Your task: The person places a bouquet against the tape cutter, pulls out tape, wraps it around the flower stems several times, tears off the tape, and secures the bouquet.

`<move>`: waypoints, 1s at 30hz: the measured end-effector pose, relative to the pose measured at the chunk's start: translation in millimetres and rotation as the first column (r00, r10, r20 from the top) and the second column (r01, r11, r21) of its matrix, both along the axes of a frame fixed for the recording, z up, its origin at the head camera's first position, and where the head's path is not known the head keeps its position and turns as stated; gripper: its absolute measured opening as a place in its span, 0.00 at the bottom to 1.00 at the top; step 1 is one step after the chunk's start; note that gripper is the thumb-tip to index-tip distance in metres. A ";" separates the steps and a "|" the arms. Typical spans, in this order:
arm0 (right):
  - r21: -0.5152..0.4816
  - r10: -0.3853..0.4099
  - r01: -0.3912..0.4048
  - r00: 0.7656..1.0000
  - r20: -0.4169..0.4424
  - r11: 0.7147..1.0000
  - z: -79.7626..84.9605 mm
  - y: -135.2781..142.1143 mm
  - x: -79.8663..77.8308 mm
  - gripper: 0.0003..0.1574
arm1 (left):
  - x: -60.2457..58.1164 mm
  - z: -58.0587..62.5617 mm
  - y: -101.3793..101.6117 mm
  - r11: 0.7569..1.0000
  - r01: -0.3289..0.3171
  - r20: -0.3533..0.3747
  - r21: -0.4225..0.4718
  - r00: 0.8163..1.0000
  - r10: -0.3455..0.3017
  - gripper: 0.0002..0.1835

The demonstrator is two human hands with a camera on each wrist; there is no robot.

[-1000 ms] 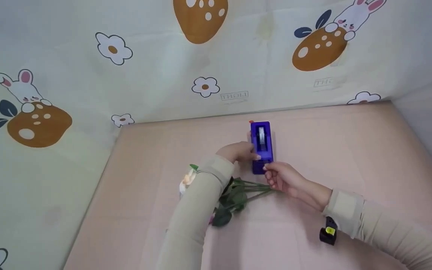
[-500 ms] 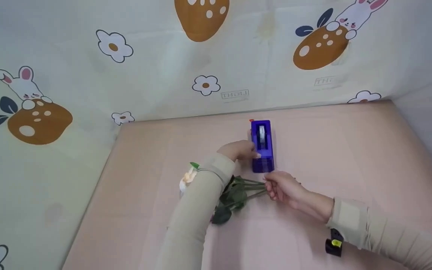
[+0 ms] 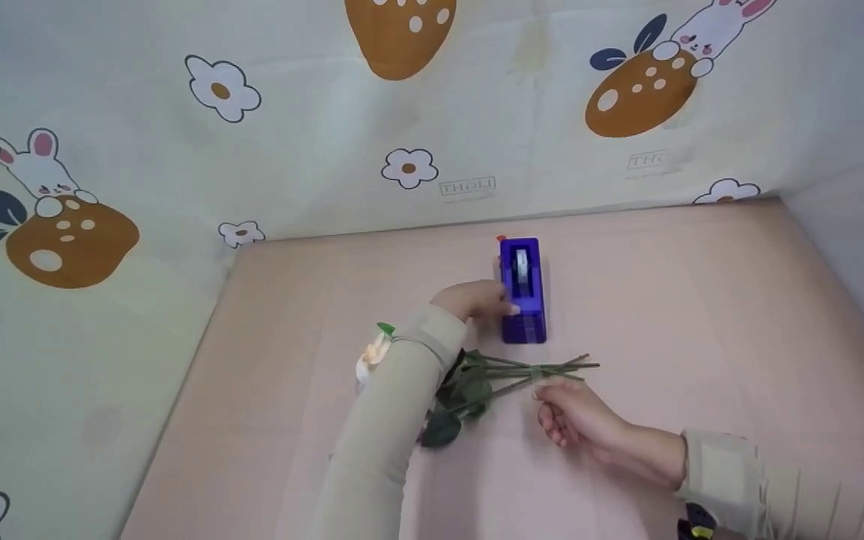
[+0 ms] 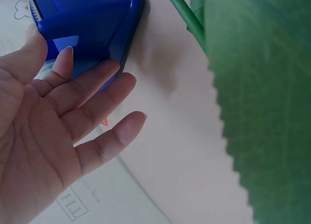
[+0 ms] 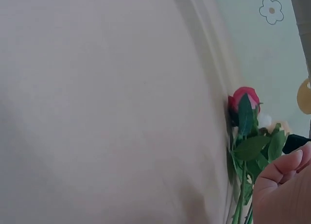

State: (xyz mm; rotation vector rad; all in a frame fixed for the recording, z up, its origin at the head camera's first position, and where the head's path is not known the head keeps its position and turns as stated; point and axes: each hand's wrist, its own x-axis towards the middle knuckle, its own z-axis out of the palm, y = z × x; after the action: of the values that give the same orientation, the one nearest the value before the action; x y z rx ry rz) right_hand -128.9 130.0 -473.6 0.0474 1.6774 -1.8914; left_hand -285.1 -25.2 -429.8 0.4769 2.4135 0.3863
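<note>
My left hand (image 3: 469, 300) grips the side of a blue tape dispenser (image 3: 511, 330), its thumb over the top near the toothed cutter; in the left wrist view the other fingers spread along the side. A clear tape roll (image 3: 522, 268) sits inside. The right hand (image 3: 582, 420) pinches thumb to finger in front of the dispenser, drawing a thin clear strip of tape, barely visible, over the flower stems. Those green stems (image 3: 574, 366) belong to a bunch of flowers lying between the hands, partly hidden by my left forearm. A red rose (image 5: 246, 98) shows in the right wrist view.
A pinkish cloth covers the table (image 3: 702, 300). Behind and left of it stands a pale backdrop (image 3: 312, 150) printed with rabbits and flowers. A large leaf (image 4: 262, 97) fills the right of the left wrist view. A black strap (image 3: 696, 519) hangs at my right cuff.
The right hand has moved from the dispenser's front end down toward me, past the stems, pulling the tape longer. More stem ends now show. The left hand stays on the dispenser.
</note>
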 end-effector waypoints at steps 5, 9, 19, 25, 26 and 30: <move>0.044 -0.025 0.025 1.000 0.005 0.999 -8.5 1.8 4.0 0.06 | -0.3 0.4 -1.4 0.999 -0.038 0.034 0.018 0.999 0.038 0.19; 0.081 -0.034 0.033 0.999 0.010 0.996 -20.9 2.2 2.8 0.07 | -0.6 -0.8 -2.4 0.998 -0.048 0.061 0.027 0.997 0.046 0.18; 0.077 -0.011 0.004 0.996 0.092 0.997 -35.3 0.0 -10.2 0.15 | -1.3 -1.4 -0.2 0.998 -0.058 0.066 0.029 0.996 0.056 0.19; 0.164 -0.023 0.002 0.992 0.122 0.986 -36.1 -5.2 -17.7 0.11 | -1.4 -2.2 0.1 0.998 -0.055 0.061 0.028 0.997 0.053 0.19; 0.181 -0.024 0.001 0.992 0.125 0.983 -35.2 -6.1 -18.5 0.11 | -1.4 -2.4 0.2 0.998 -0.052 0.057 0.025 0.997 0.050 0.19; 0.205 -0.018 -0.007 0.993 0.120 0.979 -32.6 -7.7 -21.4 0.09 | -1.9 -3.0 0.2 0.999 -0.034 0.045 0.017 0.998 0.033 0.18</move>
State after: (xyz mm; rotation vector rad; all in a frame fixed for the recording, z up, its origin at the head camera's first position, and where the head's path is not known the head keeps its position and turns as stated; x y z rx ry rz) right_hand -150.3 122.3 -506.2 0.2455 1.7833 -1.6774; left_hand -287.1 -25.1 -432.8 0.4317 2.3787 0.4285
